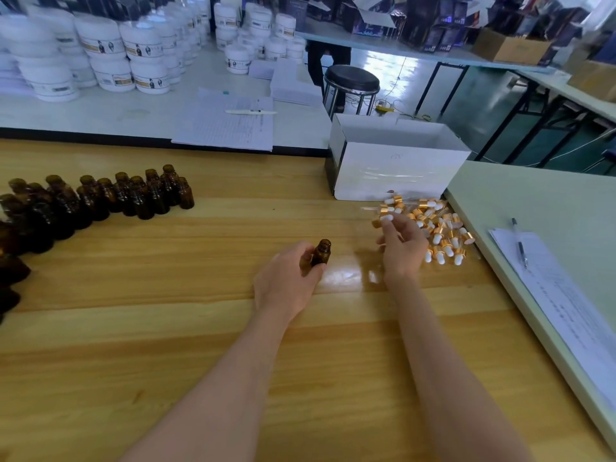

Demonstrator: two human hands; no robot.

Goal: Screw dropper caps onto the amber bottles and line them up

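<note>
My left hand (286,281) grips one open amber bottle (321,252), upright over the middle of the wooden table (200,345). My right hand (401,248) hovers at the left edge of a pile of gold-and-white dropper caps (440,231); its fingertips pinch a dropper cap (386,216), blurred by motion. Several uncapped amber bottles (100,198) stand grouped at the table's left, running off the left edge.
A white open box (396,171) stands behind the cap pile. A pale green table (533,208) with papers and a pen (520,245) adjoins on the right. Beyond are papers (230,121), white jars (110,51) and a black stool (351,83).
</note>
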